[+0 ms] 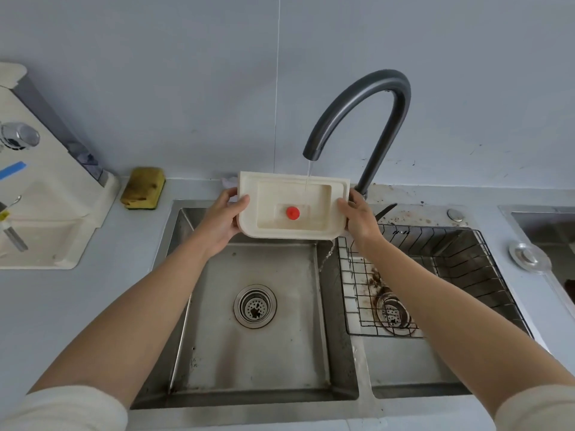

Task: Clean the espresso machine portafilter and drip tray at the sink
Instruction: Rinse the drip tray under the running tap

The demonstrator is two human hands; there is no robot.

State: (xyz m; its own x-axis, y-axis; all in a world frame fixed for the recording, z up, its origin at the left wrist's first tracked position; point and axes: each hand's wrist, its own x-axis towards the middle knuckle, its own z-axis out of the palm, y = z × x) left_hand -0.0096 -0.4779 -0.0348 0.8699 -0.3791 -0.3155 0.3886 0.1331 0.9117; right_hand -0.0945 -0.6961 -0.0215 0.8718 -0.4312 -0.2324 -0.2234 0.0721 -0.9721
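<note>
1. Pale grey bench (102, 293) runs all round the sink, with a cream espresso machine (46, 213) parked at the far left.
2. Stainless steel double sink (264, 353): nothing in the left basin but the drain, while the right basin has a black wire rack (451, 259) in it and some brown gunk.
3. Dark grey gooseneck tap (373, 88) is running a thin stream (308, 175) onto the tray.
4. Cream rectangular plastic drip tray (267, 206) is held up over the far edge of the left basin, right under the spout, with its hollow side tipped toward the camera. Water dribbles off its near right corner. My guess is it's light and stiff, but slick when wet, so the short ends are the place to grab.
5. Left hand (222, 220) grips the left end and right hand (357, 220) the right end. The fingers (241, 202) are curled round the rims, thumbs in front, with the tray squarely between them.
6. Grubby yellow sponge (143, 188) sits on the bench, far left of the sink and well apart from both hands.
7. Small round red knob (292, 212) sits mid-tray. It looks like it could pop off, so I'd scrub around it.
</note>
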